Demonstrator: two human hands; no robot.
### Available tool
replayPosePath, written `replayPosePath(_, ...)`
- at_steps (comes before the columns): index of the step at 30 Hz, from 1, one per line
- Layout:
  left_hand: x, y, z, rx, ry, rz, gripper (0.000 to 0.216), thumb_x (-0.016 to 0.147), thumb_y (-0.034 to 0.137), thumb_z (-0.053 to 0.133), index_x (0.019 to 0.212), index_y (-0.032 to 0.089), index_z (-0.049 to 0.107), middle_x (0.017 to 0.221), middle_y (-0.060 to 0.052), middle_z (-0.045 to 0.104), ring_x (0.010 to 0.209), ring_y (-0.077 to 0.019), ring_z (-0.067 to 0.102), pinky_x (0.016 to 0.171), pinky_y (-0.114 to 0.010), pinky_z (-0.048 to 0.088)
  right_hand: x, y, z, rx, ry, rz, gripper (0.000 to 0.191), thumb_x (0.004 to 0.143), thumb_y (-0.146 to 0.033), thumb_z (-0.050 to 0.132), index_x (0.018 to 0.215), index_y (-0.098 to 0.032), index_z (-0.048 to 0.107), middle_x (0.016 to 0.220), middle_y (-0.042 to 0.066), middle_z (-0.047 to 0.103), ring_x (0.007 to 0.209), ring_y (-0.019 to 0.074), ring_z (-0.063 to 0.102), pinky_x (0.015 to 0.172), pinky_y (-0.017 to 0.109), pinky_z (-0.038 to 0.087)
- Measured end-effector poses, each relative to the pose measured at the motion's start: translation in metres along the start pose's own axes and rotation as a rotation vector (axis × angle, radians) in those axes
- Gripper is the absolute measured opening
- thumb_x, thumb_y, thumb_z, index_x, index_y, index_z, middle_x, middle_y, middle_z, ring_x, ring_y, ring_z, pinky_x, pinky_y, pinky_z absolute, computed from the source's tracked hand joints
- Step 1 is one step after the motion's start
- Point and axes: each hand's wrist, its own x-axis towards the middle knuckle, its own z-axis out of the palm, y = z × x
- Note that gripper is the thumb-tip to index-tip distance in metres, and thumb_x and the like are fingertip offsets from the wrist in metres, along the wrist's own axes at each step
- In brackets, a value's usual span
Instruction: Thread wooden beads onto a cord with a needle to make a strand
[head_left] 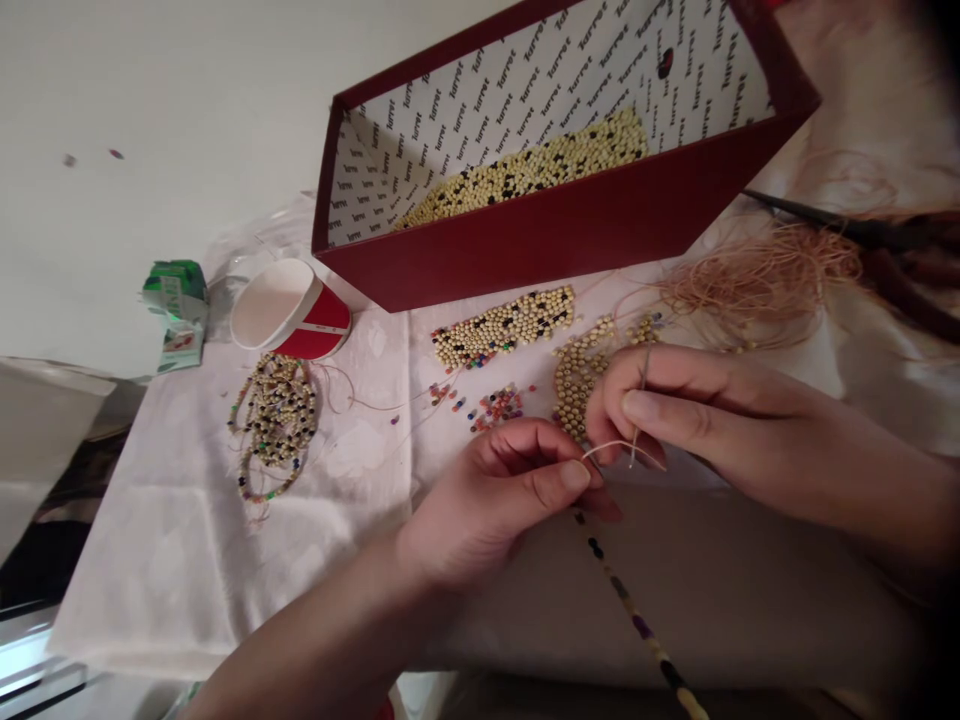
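Note:
My left hand [501, 490] is closed in a pinch on a thin pale cord [609, 447], from which a beaded strand [637, 620] hangs down over the table edge. My right hand [675, 405] is closed on a thin needle [640, 405], held upright just right of the left thumb. The cord loops between the two hands. Behind my right fingers lies a woven patch of cream beads [574, 380]. Loose coloured beads [499, 405] lie a little left of it.
A dark red box [555, 230] holding cream and dark beads stands at the back. A beaded strip [506, 325] lies before it. Finished bead strings [276, 420], a red paper cup [292, 310] and a green carton [176, 305] sit left. Tangled cord [757, 275] lies right.

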Motion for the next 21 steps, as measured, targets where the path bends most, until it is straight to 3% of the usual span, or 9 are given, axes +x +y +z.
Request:
replayPosePath(5, 0.000, 0.000, 0.000, 0.010, 0.017, 0.034, 0.019, 0.078, 0.031, 0.075, 0.076, 0.015, 0.067, 0.073, -0.003, 0.066, 0.072, -0.0157, 0.061, 0.077, -0.031, 0.045, 0.001, 0.001, -0.001, -0.020, 0.043, -0.017, 0.029, 0.098, -0.031, 0.041, 0.082, -0.021, 0.062, 0.072, -0.001, 0.063, 0.068, 0.0120, 0.059, 0.063, 0.024, 0.049)
replayPosePath(9, 0.001, 0.000, 0.000, 0.018, 0.040, 0.033, 0.022, 0.076, 0.034, 0.077, 0.075, 0.014, 0.067, 0.072, -0.003, 0.065, 0.071, -0.0159, 0.060, 0.075, -0.031, 0.043, 0.000, 0.003, 0.002, -0.109, 0.127, -0.042, 0.025, 0.097, -0.031, 0.042, 0.088, -0.022, 0.063, 0.061, -0.003, 0.057, 0.055, 0.0123, 0.054, 0.051, 0.025, 0.043)
replayPosePath(11, 0.001, -0.001, 0.000, 0.003, 0.047, 0.028, 0.022, 0.074, 0.033, 0.078, 0.074, 0.015, 0.067, 0.071, -0.002, 0.065, 0.071, -0.0153, 0.060, 0.075, -0.030, 0.043, -0.002, 0.003, 0.006, -0.133, 0.100, -0.052, 0.023, 0.095, -0.034, 0.046, 0.091, -0.022, 0.065, 0.061, -0.003, 0.056, 0.052, 0.0125, 0.052, 0.047, 0.025, 0.040)
replayPosePath(15, 0.001, -0.001, 0.001, 0.014, 0.055, 0.026, 0.019, 0.075, 0.031, 0.077, 0.074, 0.015, 0.067, 0.072, -0.003, 0.067, 0.071, -0.0150, 0.059, 0.075, -0.029, 0.044, -0.002, 0.000, 0.009, -0.203, 0.001, -0.096, 0.019, 0.089, -0.028, 0.054, 0.074, -0.020, 0.063, 0.057, -0.003, 0.054, 0.051, 0.0105, 0.048, 0.046, 0.023, 0.036)
replayPosePath(21, 0.001, 0.000, 0.000, 0.126, 0.078, 0.045, 0.018, 0.079, 0.032, 0.073, 0.076, 0.015, 0.067, 0.072, -0.003, 0.066, 0.072, -0.0151, 0.058, 0.075, -0.029, 0.044, 0.002, 0.000, 0.005, -0.147, 0.048, -0.096, 0.032, 0.094, -0.027, 0.048, 0.064, -0.020, 0.053, 0.056, -0.004, 0.049, 0.050, 0.0093, 0.044, 0.045, 0.022, 0.033)
